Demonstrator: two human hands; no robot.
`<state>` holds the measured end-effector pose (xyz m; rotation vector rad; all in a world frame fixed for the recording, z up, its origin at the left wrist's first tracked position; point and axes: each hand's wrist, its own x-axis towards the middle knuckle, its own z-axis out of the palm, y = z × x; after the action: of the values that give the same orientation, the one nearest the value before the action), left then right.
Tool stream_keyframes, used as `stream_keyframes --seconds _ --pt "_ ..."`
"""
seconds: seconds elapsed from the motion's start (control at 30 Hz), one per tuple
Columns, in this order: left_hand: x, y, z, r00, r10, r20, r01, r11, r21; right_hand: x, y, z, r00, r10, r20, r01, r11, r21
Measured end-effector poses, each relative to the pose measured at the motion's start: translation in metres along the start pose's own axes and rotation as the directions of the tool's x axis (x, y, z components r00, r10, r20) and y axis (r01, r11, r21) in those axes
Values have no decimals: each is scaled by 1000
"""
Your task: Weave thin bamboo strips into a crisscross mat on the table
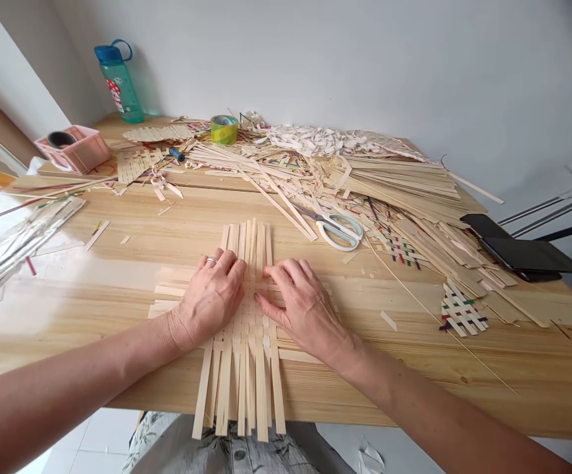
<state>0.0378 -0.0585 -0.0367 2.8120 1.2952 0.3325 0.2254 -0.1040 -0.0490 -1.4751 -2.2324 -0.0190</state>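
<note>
A half-woven mat of pale, flat wood strips (239,368) lies on the table in front of me, its long loose ends running past the front edge. Shorter crosswise strips (167,289) stick out to the left of it. My left hand (214,296), wearing a ring, bears on the left side of the weave with fingers curled onto the strips; its fingertips are partly hidden. On the right side, my right hand (303,303) bends thumb and forefinger together at a strip in the middle of the weave. The exact strip between them is hard to make out.
White-handled scissors (339,230) lie beyond my right hand. Piled strips and scraps (394,178) cover the back and right. Tape (224,130), a pink basket (81,151) and a water bottle (120,85) stand behind. A black phone-like device (527,253) sits at the right edge.
</note>
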Motion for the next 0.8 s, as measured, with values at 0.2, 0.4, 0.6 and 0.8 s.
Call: stream_keyframes --seconds 0.2,0.4,0.6,0.8 --pt "1 -2 1 1000 26 2 -26 1000 -8 1 0 -1 1000 -4 -8 4 1000 6" --pt "2 -1 1 999 41 -16 -41 999 -6 2 0 -1 1000 -4 1 4 1000 -3" --pt "2 -1 2 998 50 -24 -50 999 3 1 1 0 1000 0 -2 0 1000 -22" --pt "3 -1 4 999 42 -28 -42 999 -1 1 1 2 1000 -8 -6 8 1000 -4"
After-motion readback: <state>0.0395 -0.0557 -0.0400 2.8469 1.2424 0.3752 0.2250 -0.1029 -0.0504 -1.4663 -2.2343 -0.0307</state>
